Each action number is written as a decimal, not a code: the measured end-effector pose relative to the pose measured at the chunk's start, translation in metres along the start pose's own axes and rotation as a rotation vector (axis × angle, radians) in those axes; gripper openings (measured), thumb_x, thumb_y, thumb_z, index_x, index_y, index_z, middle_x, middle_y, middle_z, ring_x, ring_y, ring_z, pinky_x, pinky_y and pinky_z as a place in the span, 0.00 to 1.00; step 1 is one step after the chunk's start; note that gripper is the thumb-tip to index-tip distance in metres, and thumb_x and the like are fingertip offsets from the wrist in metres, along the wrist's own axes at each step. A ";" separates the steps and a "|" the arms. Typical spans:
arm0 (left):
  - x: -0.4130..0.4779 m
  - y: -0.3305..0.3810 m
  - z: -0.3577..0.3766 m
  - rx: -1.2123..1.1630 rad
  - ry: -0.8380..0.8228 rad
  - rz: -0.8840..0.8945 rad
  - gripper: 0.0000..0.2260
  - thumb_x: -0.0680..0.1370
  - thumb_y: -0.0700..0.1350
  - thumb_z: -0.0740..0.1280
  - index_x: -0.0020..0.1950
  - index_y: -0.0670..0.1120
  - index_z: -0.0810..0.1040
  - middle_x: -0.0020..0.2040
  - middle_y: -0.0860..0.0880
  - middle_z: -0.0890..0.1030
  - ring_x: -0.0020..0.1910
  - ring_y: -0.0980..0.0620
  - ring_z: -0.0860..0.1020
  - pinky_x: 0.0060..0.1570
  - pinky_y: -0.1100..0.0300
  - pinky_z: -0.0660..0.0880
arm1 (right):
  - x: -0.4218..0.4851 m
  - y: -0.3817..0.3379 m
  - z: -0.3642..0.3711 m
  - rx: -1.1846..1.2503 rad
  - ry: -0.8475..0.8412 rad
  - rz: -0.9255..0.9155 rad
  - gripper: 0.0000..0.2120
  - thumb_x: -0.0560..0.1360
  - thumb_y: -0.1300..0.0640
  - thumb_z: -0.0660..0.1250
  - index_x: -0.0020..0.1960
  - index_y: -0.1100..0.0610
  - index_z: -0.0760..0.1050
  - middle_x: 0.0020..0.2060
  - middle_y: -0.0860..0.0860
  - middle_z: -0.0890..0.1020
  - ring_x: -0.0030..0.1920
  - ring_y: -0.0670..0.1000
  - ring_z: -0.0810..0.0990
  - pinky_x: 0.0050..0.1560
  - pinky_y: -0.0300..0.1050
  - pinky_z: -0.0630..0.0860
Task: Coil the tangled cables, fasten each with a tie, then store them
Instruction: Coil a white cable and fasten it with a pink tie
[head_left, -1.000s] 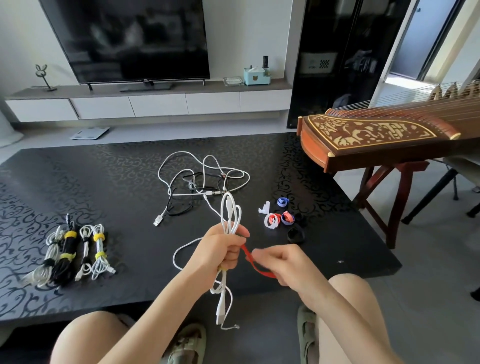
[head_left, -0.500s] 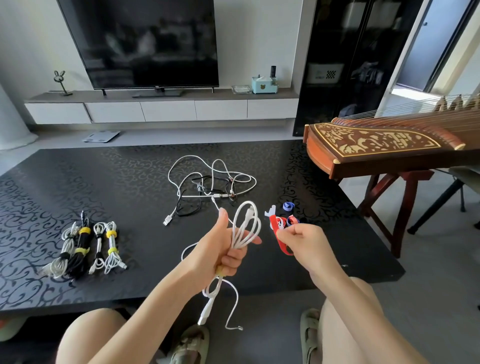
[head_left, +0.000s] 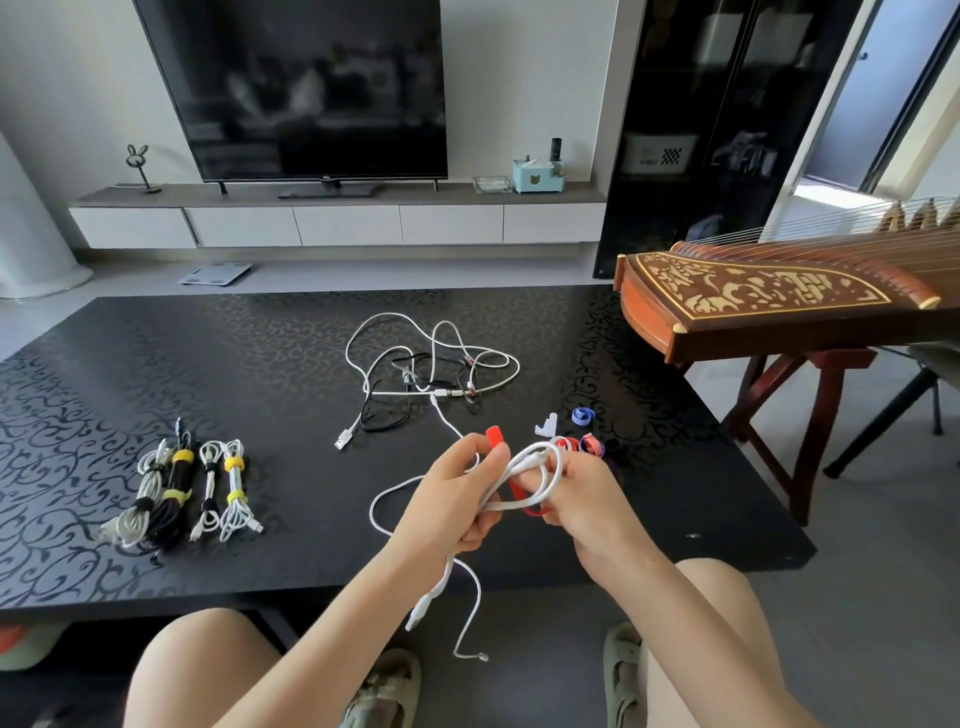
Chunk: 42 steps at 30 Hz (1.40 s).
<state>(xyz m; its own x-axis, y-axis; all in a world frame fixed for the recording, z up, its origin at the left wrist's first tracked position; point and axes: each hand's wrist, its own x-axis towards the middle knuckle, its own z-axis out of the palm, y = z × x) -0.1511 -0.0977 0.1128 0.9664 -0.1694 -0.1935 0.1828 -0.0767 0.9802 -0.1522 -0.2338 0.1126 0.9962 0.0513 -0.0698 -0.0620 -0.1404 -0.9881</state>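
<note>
Both hands are holding a coiled white cable (head_left: 540, 467) and a red tie (head_left: 494, 435) above the worktop's (head_left: 208, 364) near edge.
The left hand (head_left: 457, 499) is gripping the coil's middle with curled fingers, plug ends dangling below. The right hand (head_left: 587, 499) is curling its fingers round the loop end and the tie, whose tip is sticking up by the left thumb. Tangled cables (head_left: 431, 374) are lying mid-worktop, tied bundles (head_left: 182, 488) to the left, and spare ties (head_left: 582, 431) beyond the right hand. The television (head_left: 311, 88) logo is too small to read.
</note>
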 end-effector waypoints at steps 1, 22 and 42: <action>0.000 0.000 0.001 -0.008 0.033 0.035 0.15 0.80 0.54 0.61 0.41 0.44 0.71 0.25 0.49 0.66 0.21 0.54 0.60 0.20 0.67 0.55 | 0.000 0.001 0.001 0.011 -0.001 0.015 0.13 0.75 0.50 0.68 0.33 0.40 0.82 0.29 0.42 0.81 0.31 0.40 0.79 0.34 0.34 0.75; 0.004 -0.016 0.014 0.556 0.360 0.478 0.16 0.80 0.49 0.61 0.32 0.57 0.67 0.22 0.53 0.65 0.23 0.53 0.60 0.24 0.62 0.58 | -0.030 -0.006 -0.017 -0.336 0.293 -0.634 0.09 0.77 0.65 0.64 0.57 0.59 0.76 0.45 0.42 0.82 0.47 0.39 0.81 0.46 0.32 0.77; -0.004 -0.005 0.018 0.655 0.342 0.741 0.06 0.74 0.38 0.70 0.45 0.46 0.85 0.30 0.62 0.75 0.31 0.66 0.72 0.33 0.78 0.65 | -0.021 -0.008 -0.019 0.093 0.214 -0.280 0.12 0.75 0.66 0.66 0.49 0.50 0.82 0.38 0.46 0.86 0.39 0.48 0.85 0.40 0.38 0.80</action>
<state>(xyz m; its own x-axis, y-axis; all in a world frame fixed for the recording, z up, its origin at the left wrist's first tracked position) -0.1593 -0.1144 0.1081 0.8145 -0.1125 0.5691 -0.5115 -0.6021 0.6131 -0.1713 -0.2530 0.1247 0.9650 -0.1345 0.2252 0.2191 -0.0590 -0.9739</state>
